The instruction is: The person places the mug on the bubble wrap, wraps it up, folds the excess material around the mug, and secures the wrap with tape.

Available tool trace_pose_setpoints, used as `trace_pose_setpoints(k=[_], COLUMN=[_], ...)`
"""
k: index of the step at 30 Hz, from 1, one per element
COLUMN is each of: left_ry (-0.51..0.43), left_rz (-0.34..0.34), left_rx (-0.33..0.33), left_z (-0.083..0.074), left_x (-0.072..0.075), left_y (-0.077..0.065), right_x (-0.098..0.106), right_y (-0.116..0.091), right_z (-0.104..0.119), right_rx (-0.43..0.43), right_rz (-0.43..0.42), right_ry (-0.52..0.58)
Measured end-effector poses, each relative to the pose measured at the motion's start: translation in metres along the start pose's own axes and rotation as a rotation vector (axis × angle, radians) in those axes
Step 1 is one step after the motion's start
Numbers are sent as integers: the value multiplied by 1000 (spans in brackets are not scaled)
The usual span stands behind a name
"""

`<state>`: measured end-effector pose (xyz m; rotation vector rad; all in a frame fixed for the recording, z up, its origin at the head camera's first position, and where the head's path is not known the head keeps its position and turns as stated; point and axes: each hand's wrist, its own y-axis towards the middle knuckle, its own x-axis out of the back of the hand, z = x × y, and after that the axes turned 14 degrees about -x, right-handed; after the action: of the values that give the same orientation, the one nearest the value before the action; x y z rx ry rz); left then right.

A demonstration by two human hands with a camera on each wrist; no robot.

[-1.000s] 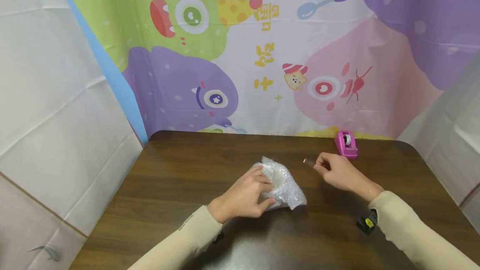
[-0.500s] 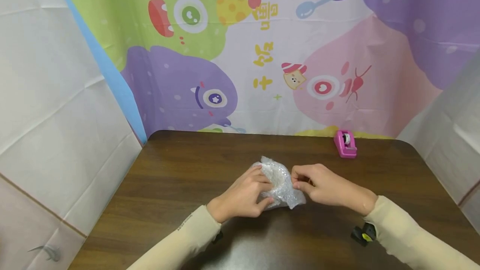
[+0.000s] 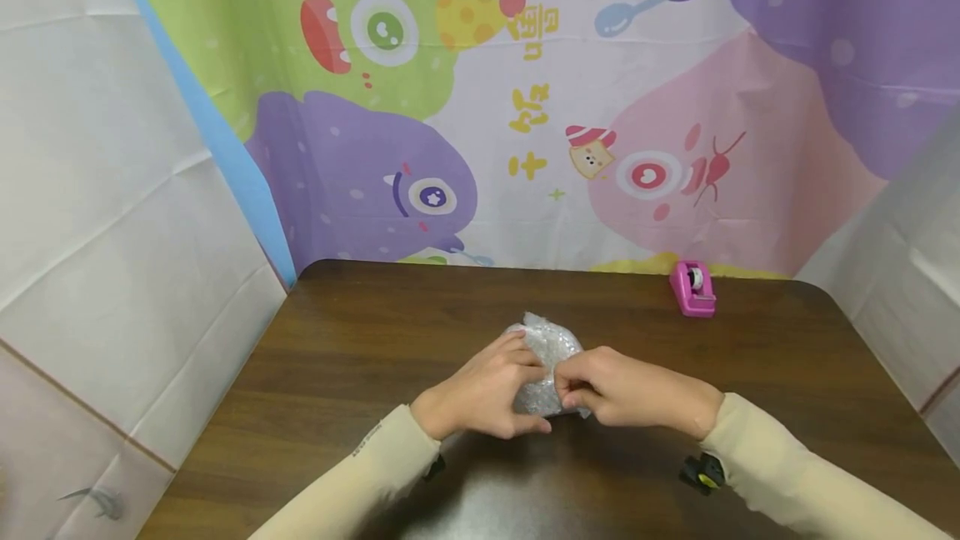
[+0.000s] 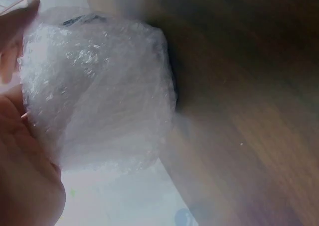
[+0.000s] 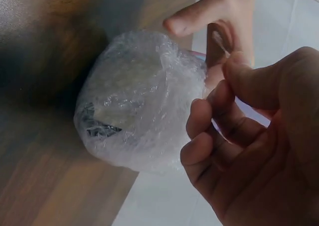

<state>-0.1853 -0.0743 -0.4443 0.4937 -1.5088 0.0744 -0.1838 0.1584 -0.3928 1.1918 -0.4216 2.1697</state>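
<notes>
A package in bubble wrap sits on the table. My left hand rests on its left side and top, the fingers spread and the thumb held out to the right. In the left wrist view the wrapped package looks rounded, with something dark showing through the wrap. My right hand is at the package's right side. Its thumb and index finger pinch a small piece of clear tape, and the other fingers are curled. The head view hides the tape behind the right hand.
A pink tape dispenser with a tape roll stands at the back right of the brown wooden table. Behind the table hangs a cartoon-printed cloth. Pale cloth panels line both sides.
My right hand has moved left and down from near the tape dispenser to the package, carrying the piece of tape. My left hand has stayed almost still on the package.
</notes>
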Motion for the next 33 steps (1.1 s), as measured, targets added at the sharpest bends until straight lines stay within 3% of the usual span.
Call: trace_pose_setpoints(k=[8,15,21,33], left_ry=[-46,-33,-10,-50], left_rz=[-7,-13,-57,-62], left_rx=[-15,5,-12,11], left_z=[1,2,2,4], left_x=[2,-1,-3,-5], left_y=[0,1,1,2], right_x=[-4,-6,-7,2], right_y=[7,10,9,6], right_z=[5,4,2,-5], right_rx=[-31,-38,-25,-218], right_rz=[23,-13,-58,-72], right_ry=[-75,-108,-102,36])
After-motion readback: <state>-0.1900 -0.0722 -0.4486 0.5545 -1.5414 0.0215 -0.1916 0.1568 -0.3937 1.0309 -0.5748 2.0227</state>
